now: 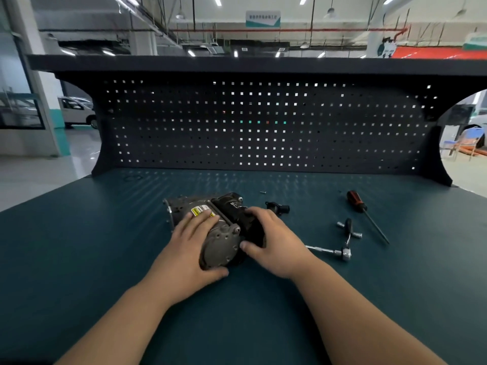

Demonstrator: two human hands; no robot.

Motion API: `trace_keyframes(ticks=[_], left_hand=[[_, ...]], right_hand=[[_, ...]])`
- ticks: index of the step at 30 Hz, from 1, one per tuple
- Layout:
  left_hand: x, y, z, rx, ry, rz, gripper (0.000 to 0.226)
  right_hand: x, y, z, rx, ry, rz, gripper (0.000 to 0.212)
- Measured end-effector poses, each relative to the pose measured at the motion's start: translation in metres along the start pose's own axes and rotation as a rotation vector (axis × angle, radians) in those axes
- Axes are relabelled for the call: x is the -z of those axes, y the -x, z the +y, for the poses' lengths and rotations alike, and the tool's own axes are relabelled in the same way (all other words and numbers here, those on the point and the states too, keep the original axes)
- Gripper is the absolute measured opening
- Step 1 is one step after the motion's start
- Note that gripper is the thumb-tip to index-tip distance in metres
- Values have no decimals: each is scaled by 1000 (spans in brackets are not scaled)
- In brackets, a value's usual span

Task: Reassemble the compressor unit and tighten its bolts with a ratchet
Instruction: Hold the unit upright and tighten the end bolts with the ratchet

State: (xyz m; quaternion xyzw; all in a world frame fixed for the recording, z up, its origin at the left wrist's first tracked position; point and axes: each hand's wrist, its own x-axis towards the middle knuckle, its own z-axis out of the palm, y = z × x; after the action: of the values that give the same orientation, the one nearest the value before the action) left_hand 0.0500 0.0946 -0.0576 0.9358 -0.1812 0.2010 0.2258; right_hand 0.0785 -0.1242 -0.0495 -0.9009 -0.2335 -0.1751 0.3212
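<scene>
Head view: compressor unit lies on its side on teal workbench, near middle, in front of dark pegboard

Left hand grips grey metal end: fingers laid over top and yellow label, thumb under round end cap

Right hand grips black section: fingers curled over it, thumb pressing on near side

Ratchet lies to right of unit, not touched; screwdriver further right

Small black part and screw lie just behind unit
</scene>
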Motion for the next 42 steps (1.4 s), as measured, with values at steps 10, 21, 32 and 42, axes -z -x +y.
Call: trace_keyframes(ticks=[10, 21, 32, 42], left_hand=[[-6, 26, 21, -7, 60, 77, 94], [-8, 34, 87, 105, 423, 429, 89], [15, 13, 56, 251, 873, 357, 86], [3, -3, 49, 254, 885, 485, 30]], right_hand=[[15, 29, -25, 97, 338, 121, 55], [80, 38, -77, 274, 501, 166, 57], [52, -13, -106, 757, 753, -78, 47], [20, -17, -55, -144, -628, 278, 24]])
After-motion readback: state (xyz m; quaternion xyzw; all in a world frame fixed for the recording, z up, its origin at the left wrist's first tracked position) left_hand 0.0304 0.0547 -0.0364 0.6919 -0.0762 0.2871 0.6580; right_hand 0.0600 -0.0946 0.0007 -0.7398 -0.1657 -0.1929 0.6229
